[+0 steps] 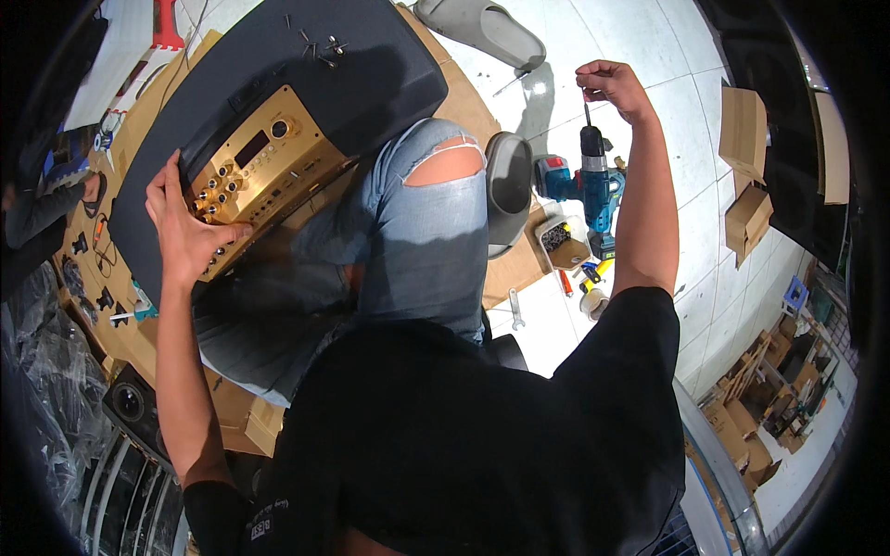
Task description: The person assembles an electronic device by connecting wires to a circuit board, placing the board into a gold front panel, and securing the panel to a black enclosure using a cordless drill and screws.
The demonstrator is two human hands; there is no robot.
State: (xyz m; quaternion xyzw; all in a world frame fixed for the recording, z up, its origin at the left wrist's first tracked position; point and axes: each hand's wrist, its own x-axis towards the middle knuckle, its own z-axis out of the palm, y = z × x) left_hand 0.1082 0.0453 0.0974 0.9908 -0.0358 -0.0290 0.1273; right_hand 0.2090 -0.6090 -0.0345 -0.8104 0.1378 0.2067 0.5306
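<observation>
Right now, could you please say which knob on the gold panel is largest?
The round knob beside the dark display, at the end farther from the left hand; the smaller knobs cluster nearer that hand.

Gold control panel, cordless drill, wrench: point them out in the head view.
Gold control panel [269,173]: head view, middle of its face.
Cordless drill [602,190]: head view, teal body behind the black chuck.
Wrench [515,309]: head view, middle of its shaft.
</observation>
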